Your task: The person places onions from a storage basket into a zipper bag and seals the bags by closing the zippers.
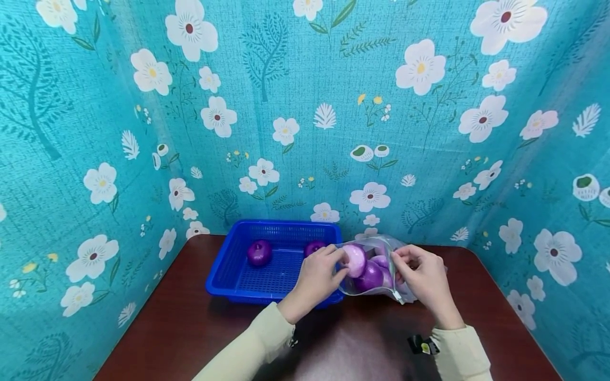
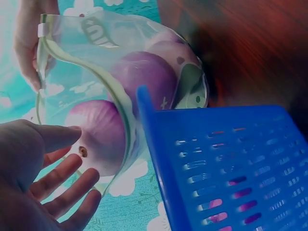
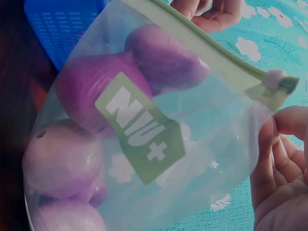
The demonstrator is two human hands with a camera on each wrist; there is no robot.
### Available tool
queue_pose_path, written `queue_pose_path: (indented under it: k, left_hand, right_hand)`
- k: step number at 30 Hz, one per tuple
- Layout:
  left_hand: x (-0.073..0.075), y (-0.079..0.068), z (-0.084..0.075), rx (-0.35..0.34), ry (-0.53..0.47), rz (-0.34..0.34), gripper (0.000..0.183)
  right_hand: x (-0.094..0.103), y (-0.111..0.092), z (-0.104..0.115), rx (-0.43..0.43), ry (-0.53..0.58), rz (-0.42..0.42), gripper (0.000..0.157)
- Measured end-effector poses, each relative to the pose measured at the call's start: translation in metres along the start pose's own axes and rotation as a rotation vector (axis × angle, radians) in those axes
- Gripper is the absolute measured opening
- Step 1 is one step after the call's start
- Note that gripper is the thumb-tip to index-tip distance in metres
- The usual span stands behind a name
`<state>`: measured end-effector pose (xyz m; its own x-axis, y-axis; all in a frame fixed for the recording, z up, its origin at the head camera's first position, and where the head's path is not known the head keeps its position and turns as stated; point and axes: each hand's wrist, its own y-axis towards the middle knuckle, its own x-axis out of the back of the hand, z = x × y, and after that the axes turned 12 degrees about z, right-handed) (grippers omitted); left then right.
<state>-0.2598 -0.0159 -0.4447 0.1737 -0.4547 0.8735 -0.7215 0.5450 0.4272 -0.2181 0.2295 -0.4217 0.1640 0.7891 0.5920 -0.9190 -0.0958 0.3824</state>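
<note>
A clear zip bag (image 1: pixel 405 293) with a green label (image 3: pixel 144 130) lies on its side, mouth facing left, with several purple onions (image 1: pixel 370 278) in it. My right hand (image 1: pixel 424 272) pinches the bag's rim beside the zip slider (image 3: pixel 275 78). One purple-and-white onion (image 2: pixel 98 137) sits just inside the mouth. At that opening is my left hand (image 1: pixel 320 272), its fingers spread and loosely bent, thumb tip right at the onion. In the right wrist view the left fingers (image 3: pixel 211 14) show outside the rim, apart from the onion.
A blue plastic basket (image 1: pixel 216 270) stands left of the bag, its right end close to the bag's mouth. Inside it are two purple onions (image 1: pixel 259 253), one partly behind my left hand. The dark red table (image 1: pixel 190 317) meets a teal flowered cloth (image 1: pixel 305 106) at the back.
</note>
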Motion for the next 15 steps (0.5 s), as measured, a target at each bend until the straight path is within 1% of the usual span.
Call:
queue_pose_path:
  k: [4, 8, 11, 15]
  left_hand:
    - [0.004, -0.003, 0.001, 0.0, -0.025, 0.03, 0.016]
    - [0.003, -0.005, 0.005, 0.01, -0.003, 0.035, 0.017]
    - [0.003, -0.006, 0.01, 0.031, 0.009, 0.031, 0.016]
    - [0.008, -0.007, 0.019, 0.072, -0.007, 0.041, 0.013]
  right_hand:
    - [0.0, 0.0, -0.001, 0.011, 0.003, -0.004, 0.013]
    - [0.0, 0.0, -0.001, 0.007, 0.004, 0.001, 0.013]
    - [0.0, 0.0, 0.0, 0.004, 0.008, 0.005, 0.013]
    - [0.0, 0.0, 0.002, -0.005, 0.004, 0.006, 0.013]
